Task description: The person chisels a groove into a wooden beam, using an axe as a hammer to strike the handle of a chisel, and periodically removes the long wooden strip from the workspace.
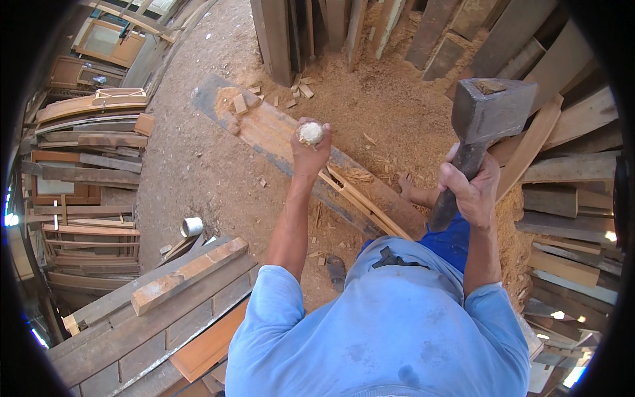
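Note:
My left hand [309, 157] is wrapped round an upright tool, seemingly a chisel [310, 134]; only its round, pale, battered wooden end shows, and its blade is hidden below the fist. Under and beside that hand, a narrow wooden piece [372, 210] with a long slot runs toward my lap. It lies on a wide, worn plank [274, 132] strewn with shavings. Raised at the right, my right hand [473, 188] grips the dark handle of an axe [488, 109]. Its heavy metal head points up, with wood showing in the eye.
Small offcuts [239, 103] lie at the plank's far end. Sawdust covers the ground around my bare foot [413, 192]. Boards [271, 40] lean ahead and to the right. Stacked timber with a loose block [188, 274] stands at lower left, near a white cup-like container [192, 227].

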